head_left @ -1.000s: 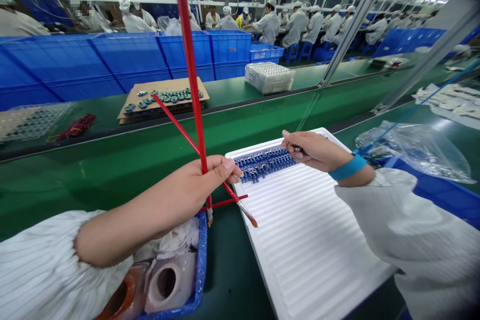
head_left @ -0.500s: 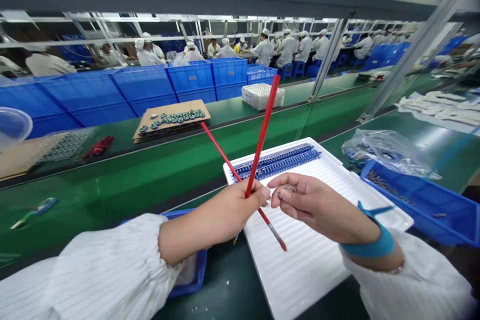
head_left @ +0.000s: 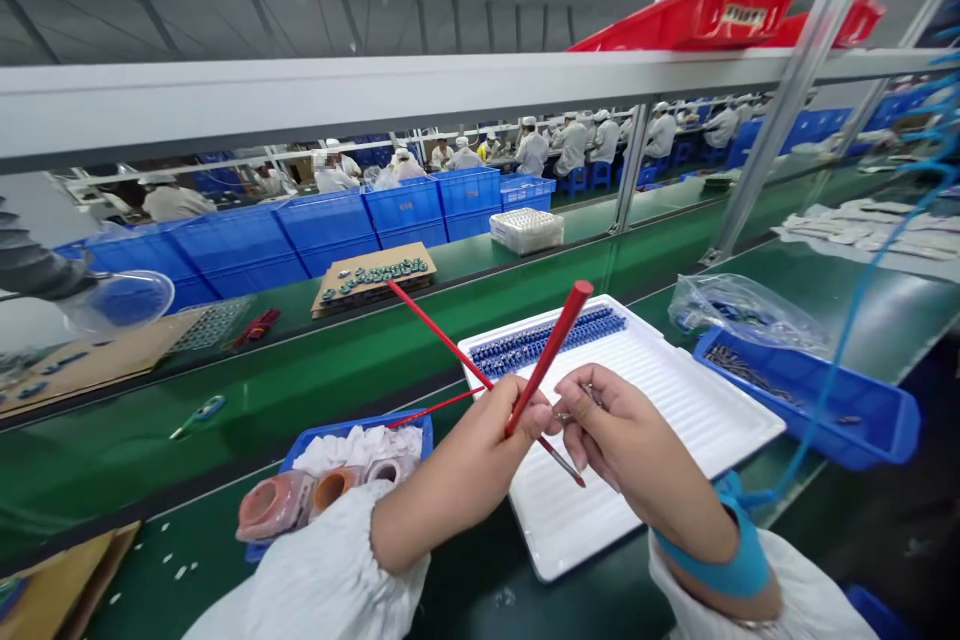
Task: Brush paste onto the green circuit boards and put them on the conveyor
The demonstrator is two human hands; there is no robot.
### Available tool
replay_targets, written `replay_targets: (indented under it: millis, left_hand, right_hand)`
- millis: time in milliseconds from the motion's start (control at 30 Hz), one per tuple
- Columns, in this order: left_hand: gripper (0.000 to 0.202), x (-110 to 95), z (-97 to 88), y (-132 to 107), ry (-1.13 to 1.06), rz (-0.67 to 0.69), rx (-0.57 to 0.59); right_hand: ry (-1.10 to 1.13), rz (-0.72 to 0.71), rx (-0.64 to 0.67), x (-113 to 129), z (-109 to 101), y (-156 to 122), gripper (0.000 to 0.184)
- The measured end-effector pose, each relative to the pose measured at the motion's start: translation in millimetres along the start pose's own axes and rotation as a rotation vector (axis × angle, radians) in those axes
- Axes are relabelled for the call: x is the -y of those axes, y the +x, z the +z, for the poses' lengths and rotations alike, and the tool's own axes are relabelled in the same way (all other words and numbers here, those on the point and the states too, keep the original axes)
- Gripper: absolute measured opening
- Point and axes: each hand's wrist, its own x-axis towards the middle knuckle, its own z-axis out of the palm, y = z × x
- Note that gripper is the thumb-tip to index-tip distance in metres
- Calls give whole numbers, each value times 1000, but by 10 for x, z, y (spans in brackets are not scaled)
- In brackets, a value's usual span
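My left hand (head_left: 499, 430) is closed around red-handled paintbrushes. One brush (head_left: 442, 335) slants across the hand, its bristle tip low over the white tray; another red handle (head_left: 551, 355) points up toward me. My right hand (head_left: 611, 425) is beside the left fingertips, its fingers curled around small silvery metal pieces (head_left: 592, 396) too small to name. Beneath both hands lies the white ribbed tray (head_left: 675, 410), with rows of small blue parts (head_left: 547, 340) along its far side. A blue band with a cord (head_left: 724, 560) circles my right wrist.
Left of the tray, a blue bin (head_left: 300, 440) holds tape rolls and white scraps, with a thin red stick (head_left: 439, 407) above it. A blue bin (head_left: 840, 420) of metal pieces and a plastic bag (head_left: 750, 310) are on the right. Metal posts (head_left: 795, 90) and a shelf (head_left: 337, 100) stand ahead.
The view has tilted up and shifted, bringing the shelf's red bins and the left bin's contents into sight. My hands stay close together, with the brushes still in the left.
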Motion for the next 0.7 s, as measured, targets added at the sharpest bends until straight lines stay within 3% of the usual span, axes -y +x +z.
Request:
replay_targets:
  millis: [233,400,567,700]
  left_hand:
    - [26,-7,177,-50,27,18,23]
    - [16,-13,277,-97,64,-11,-11]
    - [18,52,260,-115,79,-35,-32]
    - [27,178,132,-130,-67,-35,-13]
  right_hand:
    - [-573,-188,-253,50,-2,-61,32]
    - [-733,-258,-254,48,49,-66,31]
    - [-694,-250,-186,37,82,-9,35]
    - [-391,-188,-90,14,48,92,43]
